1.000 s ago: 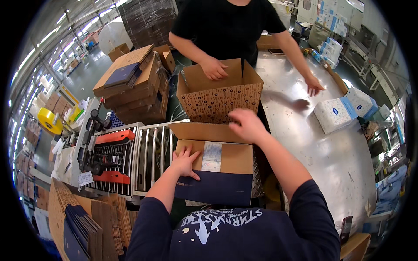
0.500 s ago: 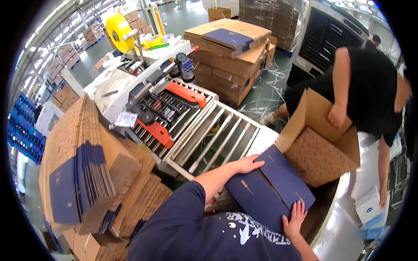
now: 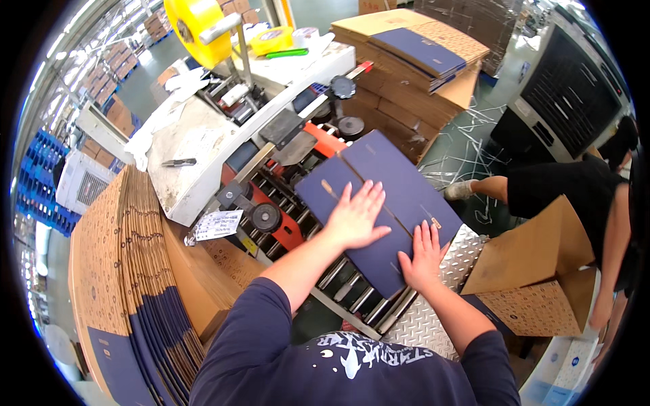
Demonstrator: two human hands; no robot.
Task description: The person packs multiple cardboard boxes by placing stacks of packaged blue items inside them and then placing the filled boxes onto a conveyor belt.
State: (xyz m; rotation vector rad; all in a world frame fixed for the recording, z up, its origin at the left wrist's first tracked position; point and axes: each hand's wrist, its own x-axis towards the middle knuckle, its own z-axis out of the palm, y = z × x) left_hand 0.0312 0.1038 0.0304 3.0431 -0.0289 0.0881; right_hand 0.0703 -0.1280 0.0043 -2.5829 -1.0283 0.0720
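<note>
Two palms down, resting the left hand (image 3: 352, 220) spread up to the flap seam (image 3: 397, 220) and the right hand (image 3: 425, 262) along the near right edge of the blue-topped carton (image 3: 403, 179), leaving the grip released on both sides and clasping nothing. Having that carton sitting on the roller conveyor (image 3: 345, 314), close to the red guide rails (image 3: 290, 234) and black wheels (image 3: 265, 218). Probably risking a sprung flap on lifting the palms too early, given the narrow gap along the seam. Possibly inviting a jam, too, by skewing the front corner against a rail through uneven pressure. Also chancing a pinched left finger by reaching past the front edge toward the wheels. Running short of room at the front, with the rails so near; finding more along the near side, over bare rollers. Leaving the diamond plate (image 3: 423, 328) open behind, then meeting the patterned open carton (image 3: 531, 308) to the right. Littering the floor past the far edge with strap scraps (image 3: 477, 145), and bordering the left with flattened cartons (image 3: 145, 291).
</note>
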